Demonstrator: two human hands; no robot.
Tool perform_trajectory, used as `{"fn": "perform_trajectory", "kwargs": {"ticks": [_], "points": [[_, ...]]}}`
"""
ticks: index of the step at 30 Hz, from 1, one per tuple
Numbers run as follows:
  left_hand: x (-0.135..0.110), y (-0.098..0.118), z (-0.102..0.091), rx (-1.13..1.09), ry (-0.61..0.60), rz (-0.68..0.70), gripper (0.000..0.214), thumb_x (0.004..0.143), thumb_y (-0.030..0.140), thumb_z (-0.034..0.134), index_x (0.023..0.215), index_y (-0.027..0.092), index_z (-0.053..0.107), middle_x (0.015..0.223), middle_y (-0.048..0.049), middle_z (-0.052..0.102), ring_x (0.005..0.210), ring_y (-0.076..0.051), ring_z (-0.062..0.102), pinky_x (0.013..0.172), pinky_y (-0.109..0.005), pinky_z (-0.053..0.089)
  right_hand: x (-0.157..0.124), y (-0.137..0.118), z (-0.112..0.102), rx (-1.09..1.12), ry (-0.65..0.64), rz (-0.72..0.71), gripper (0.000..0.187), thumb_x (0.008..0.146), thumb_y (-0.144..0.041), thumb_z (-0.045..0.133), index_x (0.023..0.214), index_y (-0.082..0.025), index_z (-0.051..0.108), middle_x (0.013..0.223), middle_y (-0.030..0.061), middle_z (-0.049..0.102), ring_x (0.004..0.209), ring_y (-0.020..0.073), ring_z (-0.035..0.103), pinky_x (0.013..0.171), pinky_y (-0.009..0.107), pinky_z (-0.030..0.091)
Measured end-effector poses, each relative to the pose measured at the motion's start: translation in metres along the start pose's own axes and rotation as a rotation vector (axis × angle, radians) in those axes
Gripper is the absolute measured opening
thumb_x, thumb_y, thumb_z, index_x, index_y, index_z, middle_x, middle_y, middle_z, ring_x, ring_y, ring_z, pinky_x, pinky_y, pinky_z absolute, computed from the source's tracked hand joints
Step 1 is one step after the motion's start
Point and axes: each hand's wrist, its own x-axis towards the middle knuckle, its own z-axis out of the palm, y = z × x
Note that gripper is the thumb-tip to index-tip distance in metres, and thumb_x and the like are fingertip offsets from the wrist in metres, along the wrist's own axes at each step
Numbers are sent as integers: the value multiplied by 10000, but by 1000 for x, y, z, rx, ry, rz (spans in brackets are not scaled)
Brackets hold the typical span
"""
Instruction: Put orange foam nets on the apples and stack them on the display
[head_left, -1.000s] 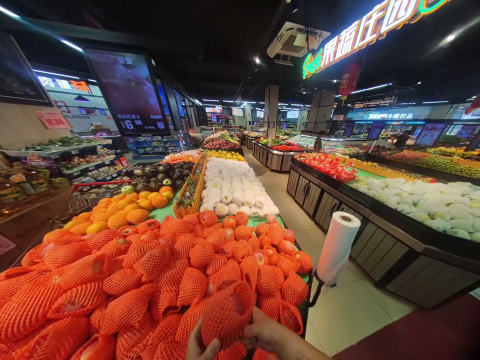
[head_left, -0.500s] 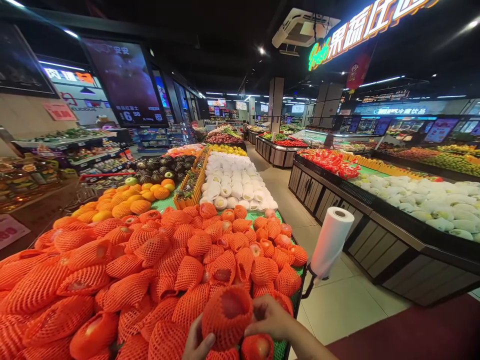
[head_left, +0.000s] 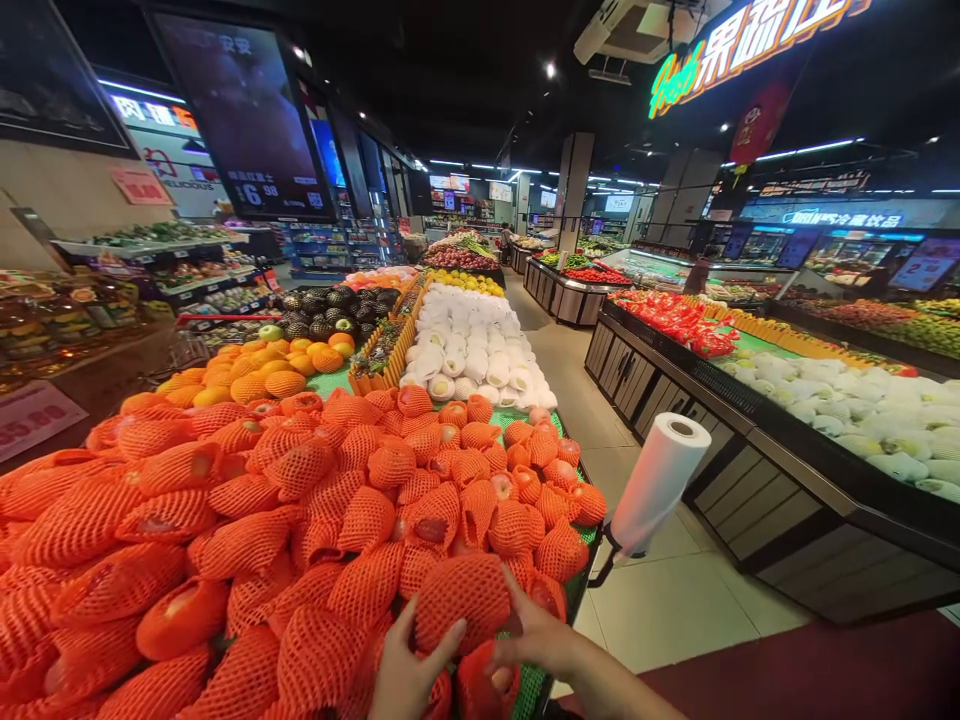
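Observation:
Both my hands rest on one fruit wrapped in orange foam netting (head_left: 461,600) at the near edge of a big pile of the same netted fruit (head_left: 247,520). My left hand (head_left: 409,668) touches it from below left, thumb and fingers spread apart. My right hand (head_left: 534,632) presses its right side with fingers extended. The fruit lies on the pile, on a green mat (head_left: 534,680).
A roll of plastic bags (head_left: 660,482) juts out on a holder at the stand's right corner. Behind the pile lie oranges (head_left: 262,375), dark avocados (head_left: 330,312) and white-netted fruit (head_left: 469,362). A tiled aisle (head_left: 675,600) runs on the right beside another produce counter (head_left: 795,470).
The netted fruit was held upright between both hands; now it lies lower on the pile and my fingers have loosened and spread. The camera has tilted down a little.

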Motion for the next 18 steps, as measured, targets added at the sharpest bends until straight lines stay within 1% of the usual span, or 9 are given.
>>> {"fn": "perform_trajectory", "kwargs": {"ticks": [2, 3, 6, 8, 9, 11, 14, 16, 18], "points": [[-2, 7, 18, 120, -22, 75, 629, 578, 526, 889, 1063, 146, 763, 1175, -183, 756, 1192, -412, 676, 1092, -582, 499, 1, 3, -8, 155, 33, 52, 832, 556, -547, 967, 1281, -259, 678, 1074, 93, 737, 818, 231, 698, 723, 361, 553], [-4, 11, 28, 170, -34, 127, 572, 593, 506, 881, 1039, 162, 781, 1237, -188, 736, 1247, -417, 646, 1120, -600, 467, 3, 4, -12, 228, 78, 63, 752, 588, -604, 934, 1191, -211, 716, 1049, 106, 745, 829, 227, 699, 712, 338, 550], [-5, 23, 53, 244, -124, 280, 285, 727, 478, 796, 842, 217, 814, 1356, -169, 681, 1313, -391, 603, 1151, -589, 437, 5, -1, -22, 422, 229, 87, 670, 571, -595, 931, 1037, -152, 743, 969, 97, 758, 820, 200, 695, 665, 276, 550], [-3, 31, 62, 227, -139, 320, 257, 815, 476, 730, 779, 233, 805, 1299, -152, 706, 1232, -351, 653, 1108, -541, 490, 7, -18, -31, 478, 279, 83, 684, 527, -544, 947, 1039, -146, 733, 958, 78, 762, 809, 193, 697, 665, 273, 571], [-2, 34, 64, 217, -103, 324, 269, 840, 482, 710, 794, 235, 803, 1256, -145, 720, 1187, -333, 673, 1087, -520, 508, 10, -30, -37, 482, 293, 61, 678, 524, -521, 945, 1043, -145, 724, 971, 77, 763, 819, 199, 701, 675, 283, 585], [2, 38, 62, 209, -3, 322, 297, 873, 502, 680, 851, 230, 798, 1217, -133, 726, 1158, -310, 680, 1074, -491, 516, 21, -61, -48, 457, 310, -6, 638, 585, -495, 910, 1079, -148, 704, 1051, 86, 761, 875, 217, 711, 709, 312, 609], [3, 32, 50, 226, 142, 306, 351, 912, 534, 627, 897, 221, 787, 1260, -128, 699, 1196, -302, 658, 1063, -464, 518, 55, -113, -64, 318, 381, -180, 571, 758, -463, 785, 1227, -164, 653, 1252, 102, 711, 1016, 232, 703, 782, 347, 628], [-1, 23, 39, 245, 237, 287, 371, 901, 557, 633, 902, 218, 783, 1284, -128, 680, 1197, -307, 654, 1010, -438, 550, 87, -140, -74, 117, 526, -328, 553, 856, -445, 681, 1329, -173, 592, 1368, 102, 655, 1159, 226, 668, 876, 353, 623], [-10, 12, 28, 265, 342, 269, 376, 882, 570, 655, 891, 214, 775, 1288, -120, 670, 1190, -308, 654, 968, -413, 571, 119, -158, -84, -41, 656, -388, 563, 938, -469, 575, 1411, -170, 521, 1414, 117, 619, 1232, 221, 633, 924, 358, 609]]}}
